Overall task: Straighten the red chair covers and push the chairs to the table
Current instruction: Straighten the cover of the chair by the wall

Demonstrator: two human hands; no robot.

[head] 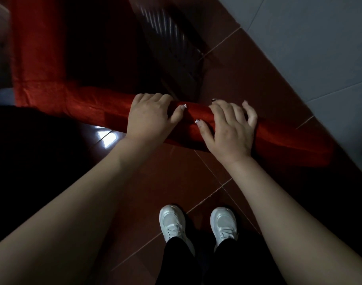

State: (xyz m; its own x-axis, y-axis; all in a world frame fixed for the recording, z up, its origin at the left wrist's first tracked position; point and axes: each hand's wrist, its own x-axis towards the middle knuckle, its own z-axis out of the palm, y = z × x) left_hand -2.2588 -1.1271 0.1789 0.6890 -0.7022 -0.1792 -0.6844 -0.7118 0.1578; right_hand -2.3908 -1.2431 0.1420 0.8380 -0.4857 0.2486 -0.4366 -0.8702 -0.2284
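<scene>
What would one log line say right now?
left hand: grips red chair cover | right hand: grips same cover | where: its top edge

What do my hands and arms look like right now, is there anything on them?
The left forearm and right forearm are bare to the frame edge: no sleeves, watch or bracelets show. The left hand and right hand have no gloves and no rings in view. Both thumbnails carry small glittery decorations, and one right fingernail looks dark-polished.
</scene>
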